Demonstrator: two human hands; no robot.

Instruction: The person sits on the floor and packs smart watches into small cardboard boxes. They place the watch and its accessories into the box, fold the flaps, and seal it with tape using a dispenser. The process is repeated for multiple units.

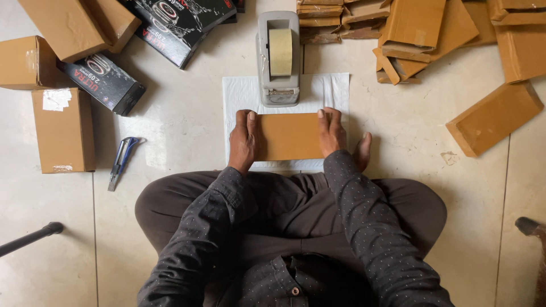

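Observation:
A flat brown cardboard box (290,136) lies on a white sheet (240,94) spread on the floor in front of my crossed legs. My left hand (245,142) grips the box's left end and my right hand (331,133) grips its right end, fingers laid over the top. Just beyond the box stands a grey tape dispenser (278,57) with a roll of clear tape, close to my fingertips but apart from them.
Brown boxes (63,129) and black printed cartons (105,82) lie at the left. A blue utility knife (121,162) rests on the tiles beside my left knee. Several folded cardboard boxes (493,116) pile at the right and top right. A black rod (31,237) pokes in at lower left.

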